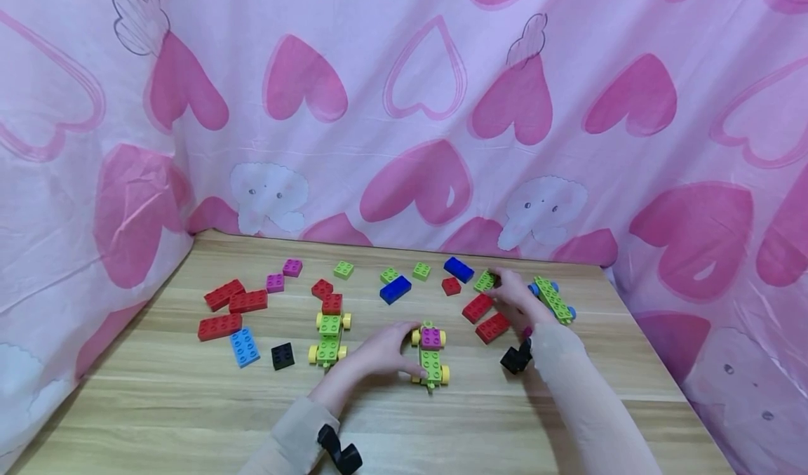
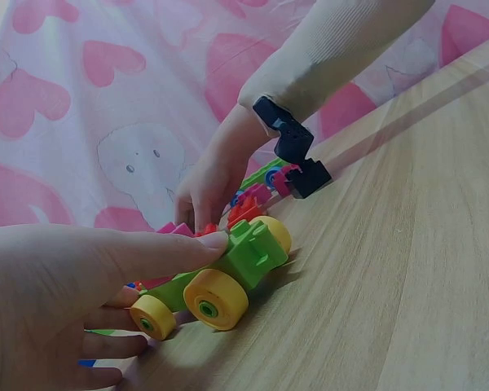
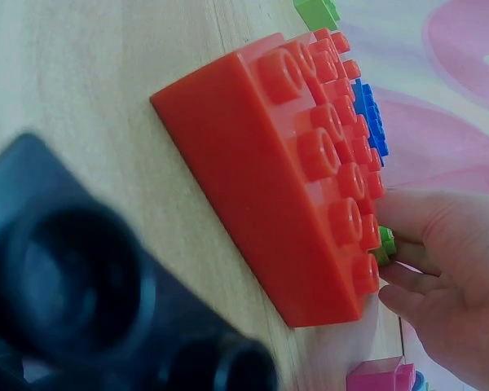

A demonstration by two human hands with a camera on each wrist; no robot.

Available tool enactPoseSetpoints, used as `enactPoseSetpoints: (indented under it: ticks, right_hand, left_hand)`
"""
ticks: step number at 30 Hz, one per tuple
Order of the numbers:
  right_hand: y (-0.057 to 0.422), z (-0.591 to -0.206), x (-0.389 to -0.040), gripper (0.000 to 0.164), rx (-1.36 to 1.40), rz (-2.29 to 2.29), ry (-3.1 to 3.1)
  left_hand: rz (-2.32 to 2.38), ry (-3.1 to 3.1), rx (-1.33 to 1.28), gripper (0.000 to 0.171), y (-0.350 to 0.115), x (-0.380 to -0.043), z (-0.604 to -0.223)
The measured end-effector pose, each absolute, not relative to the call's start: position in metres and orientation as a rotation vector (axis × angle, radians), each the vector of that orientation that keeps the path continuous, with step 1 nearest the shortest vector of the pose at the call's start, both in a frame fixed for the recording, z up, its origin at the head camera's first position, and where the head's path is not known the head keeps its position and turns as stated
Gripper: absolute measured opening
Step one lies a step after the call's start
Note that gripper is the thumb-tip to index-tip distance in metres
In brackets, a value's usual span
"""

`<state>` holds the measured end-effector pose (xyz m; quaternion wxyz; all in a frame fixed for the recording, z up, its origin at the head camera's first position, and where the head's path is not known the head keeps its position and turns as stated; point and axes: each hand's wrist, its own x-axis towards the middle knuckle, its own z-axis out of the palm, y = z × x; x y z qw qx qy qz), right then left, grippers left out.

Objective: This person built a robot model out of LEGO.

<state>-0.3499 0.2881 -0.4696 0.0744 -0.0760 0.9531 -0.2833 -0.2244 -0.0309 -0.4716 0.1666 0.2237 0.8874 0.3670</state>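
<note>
Fingers of our left hand [image 1: 384,351] grip the wheeled car [image 1: 431,364] on the table [image 1: 480,426] in the head view. Left wrist: likely light, stiff plastic, best held by its chassis [image 2: 259,251]. Right wrist: our right hand [image 3: 456,281] pinches a green brick [image 3: 383,248].

No legible text, label, brand, number or sign in any of the three views.

left arm [image 1: 293,429] extended forward, left hand [image 1: 386,352] gripping with thumb [image 2: 175,252] spread from fingers [image 2: 116,345], right arm [image 1: 587,391] stretched farther forward, right hand [image 1: 516,294] turned inward, its digits pinching
</note>
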Motion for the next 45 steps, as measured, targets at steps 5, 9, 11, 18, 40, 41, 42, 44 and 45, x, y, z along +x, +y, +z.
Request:
enactPoseSetpoints:
  ticks: [5, 9, 11, 18, 40, 41, 42, 44, 45]
  right_hand:
    - [0.291, -0.469, -0.349, 0.066, -0.256, -0.835, 2.882]
    - [0.293, -0.467, -0.346, 0.071, -0.250, -0.869, 2.889]
    - [0.293, -0.465, -0.345, 0.073, -0.228, -0.891, 2.888]
    - [0.291, -0.458, -0.342, 0.076, -0.163, -0.933, 2.899]
    - [0.254, -0.438, -0.303, 0.066, -0.452, -1.288, 2.970]
    - [0.251, -0.439, -0.301, 0.066, -0.464, -1.304, 2.975]
    - [0.249, -0.438, -0.299, 0.065, -0.479, -1.303, 2.986]
    - [0.244, -0.437, -0.294, 0.065, -0.508, -1.316, 2.993]
    - [0.242, -0.437, -0.292, 0.065, -0.515, -1.319, 2.991]
  left_hand:
    - [1.055, 2.517, 0.633, 0.098, -0.031, -0.224, -0.472]
    - [1.061, 2.511, 0.628, 0.098, -0.031, -0.224, -0.472]
    - [1.062, 2.509, 0.627, 0.098, -0.031, -0.224, -0.472]
    - [1.067, 2.501, 0.618, 0.098, -0.030, -0.225, -0.471]
    - [1.067, 2.505, 0.640, 0.098, -0.032, -0.225, -0.471]
    - [1.065, 2.506, 0.642, 0.099, -0.032, -0.225, -0.471]
    - [1.064, 2.507, 0.643, 0.099, -0.032, -0.225, -0.471]
    - [1.062, 2.506, 0.638, 0.099, -0.031, -0.225, -0.471]
    - [1.062, 2.505, 0.637, 0.099, -0.031, -0.225, -0.471]
